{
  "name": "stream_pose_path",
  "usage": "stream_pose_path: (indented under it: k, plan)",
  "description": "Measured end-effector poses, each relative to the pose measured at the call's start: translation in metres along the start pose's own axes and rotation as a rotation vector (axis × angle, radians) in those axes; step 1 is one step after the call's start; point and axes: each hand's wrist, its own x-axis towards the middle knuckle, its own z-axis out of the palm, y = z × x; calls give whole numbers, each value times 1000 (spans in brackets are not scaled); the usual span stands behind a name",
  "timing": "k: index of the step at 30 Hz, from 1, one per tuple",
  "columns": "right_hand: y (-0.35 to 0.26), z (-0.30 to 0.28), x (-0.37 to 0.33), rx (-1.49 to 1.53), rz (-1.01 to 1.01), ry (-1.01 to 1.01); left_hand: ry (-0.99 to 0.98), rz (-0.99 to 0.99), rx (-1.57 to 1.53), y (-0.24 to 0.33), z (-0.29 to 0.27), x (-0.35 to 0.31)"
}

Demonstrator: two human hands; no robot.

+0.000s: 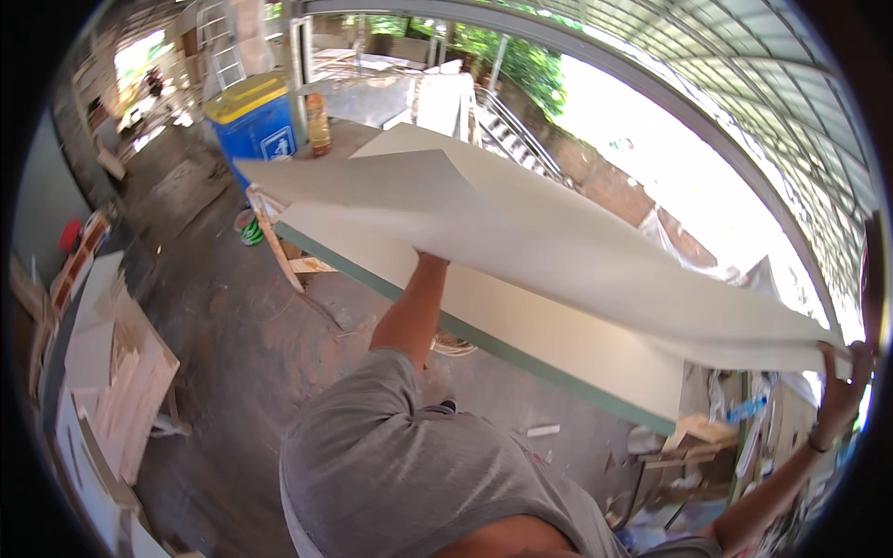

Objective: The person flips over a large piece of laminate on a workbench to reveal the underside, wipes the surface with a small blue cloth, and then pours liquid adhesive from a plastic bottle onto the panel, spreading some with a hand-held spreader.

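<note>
Right hand (843,386) curls round the sheet's (549,256) edge, left hand (433,258) beneath, grip hidden, floor (233,325) spreading leftward.

Ref: slab (567,346). Sheet (521,237) above it, running past its right end. Left hand (432,262) over slab's near part, partly under sheet; right hand (842,383) off slab's right end. Trestle (280,256) at slab's left end; tub (247,226) on floor just left of it. Bin (249,121) and bottle (318,126) beyond slab's left end, ladder (219,45) farther back. Stairs (516,141) behind slab. Panel offcuts (139,381) well left of it.
</note>
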Motion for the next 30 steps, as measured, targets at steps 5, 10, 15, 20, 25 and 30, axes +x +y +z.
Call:
stream_pose_path:
  k: [5,10,15,20,25,30]
  plan:
    - [-61,2,-122,2,-3,-103,244,-122,-31,39,1,-56]
    - [-123,14,-215,95,-45,-219,176,-105,18,106,-3,-126]
    - [-166,12,-281,247,122,-388,542,-433,698,156,-59,-131]
    - [-191,13,-311,233,314,-508,653,-485,786,156,-115,-131]
    - [-207,55,-310,131,453,-614,670,-485,607,161,-124,-153]
    - [-244,120,-307,-18,717,-870,629,-595,791,168,-120,-129]
